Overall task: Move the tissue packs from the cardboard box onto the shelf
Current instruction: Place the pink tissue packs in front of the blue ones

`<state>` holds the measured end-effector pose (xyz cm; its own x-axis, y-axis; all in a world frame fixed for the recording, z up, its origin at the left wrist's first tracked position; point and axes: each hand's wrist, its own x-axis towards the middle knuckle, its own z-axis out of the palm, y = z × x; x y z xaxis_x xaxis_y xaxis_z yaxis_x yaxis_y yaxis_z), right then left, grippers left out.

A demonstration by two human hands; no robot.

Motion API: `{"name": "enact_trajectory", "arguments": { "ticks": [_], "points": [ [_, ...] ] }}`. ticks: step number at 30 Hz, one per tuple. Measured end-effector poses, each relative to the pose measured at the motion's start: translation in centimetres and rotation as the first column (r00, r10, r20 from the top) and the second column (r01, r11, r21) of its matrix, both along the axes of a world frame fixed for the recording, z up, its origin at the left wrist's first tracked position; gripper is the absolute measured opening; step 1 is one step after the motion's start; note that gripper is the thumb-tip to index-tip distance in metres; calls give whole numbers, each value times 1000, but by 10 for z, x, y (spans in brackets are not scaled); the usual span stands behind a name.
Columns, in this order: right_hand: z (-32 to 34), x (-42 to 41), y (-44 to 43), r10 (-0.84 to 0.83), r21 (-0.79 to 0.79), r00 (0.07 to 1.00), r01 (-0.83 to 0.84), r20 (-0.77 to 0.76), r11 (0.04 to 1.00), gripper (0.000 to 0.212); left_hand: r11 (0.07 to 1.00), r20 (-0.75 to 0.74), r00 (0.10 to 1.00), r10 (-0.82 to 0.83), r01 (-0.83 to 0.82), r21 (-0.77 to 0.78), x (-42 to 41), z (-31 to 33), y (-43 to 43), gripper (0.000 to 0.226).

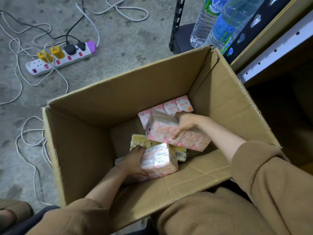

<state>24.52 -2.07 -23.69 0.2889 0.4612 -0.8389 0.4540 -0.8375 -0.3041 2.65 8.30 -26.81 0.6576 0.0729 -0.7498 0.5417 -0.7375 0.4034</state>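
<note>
The floor (pixel 122 41) was bare grey concrete, with a power strip (pixel 61 59) and loose cables (pixel 98 37) lying on it beyond the far left corner of the cardboard box (pixel 118 92). To the right of the box stood the shelf (pixel 277 46), a pale perforated rail along its edge, and two water bottles (pixel 205 22) showed past the box's far right corner.

Both hands were down inside the box. The left hand (pixel 133 164), close to the near wall, gripped a short pink pack (pixel 159 160) from its left side, with the fingers curled round the wrapper. The right hand (pixel 184 123), towards the right wall, held a long pink pack (pixel 183 139) with the thumb at its far edge and the fingers curled over its top face, and the pack sat tilted. A yellow pack (pixel 140 141) lay flat on the bottom, partly under both pink ones. A row of pink packs (pixel 171 107) stood against the far wall, at the far right corner. Something pale lay beneath the left hand — possibly another pack, though the shadow hid it. Every pack in view was inside the box.
</note>
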Motion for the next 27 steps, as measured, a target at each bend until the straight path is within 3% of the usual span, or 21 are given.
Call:
{"name": "enact_trajectory", "arguments": {
  "ticks": [5,9,13,18,20,21,24,27],
  "points": [
    [37,4,8,-84,-51,990,79,-113,996,60,993,-50,992,-120,119,-14,14,21,14,77],
    [82,11,16,-126,-102,968,106,-217,989,50,969,-207,949,-236,215,-118,37,53,29,66],
    [136,18,23,-137,-157,970,106,-202,982,55,949,-270,922,-277,218,-230,55,103,38,34],
    [206,15,19,-102,-91,974,84,-203,992,19,937,-255,908,-331,285,-201,63,159,42,20],
    [233,10,13,-91,-81,976,76,-199,994,14,934,-247,905,-345,306,-184,63,181,44,19],
    [248,5,10,-81,-79,977,66,-199,995,20,933,-240,905,-352,319,-164,62,192,44,23],
    [284,-4,-3,-63,-44,984,57,-168,997,68,927,-202,906,-373,370,-57,60,230,42,39],
    [323,-15,-25,-31,3,998,31,-56,999,71,896,-183,884,-430,442,29,57,271,37,40]
  ]
}}
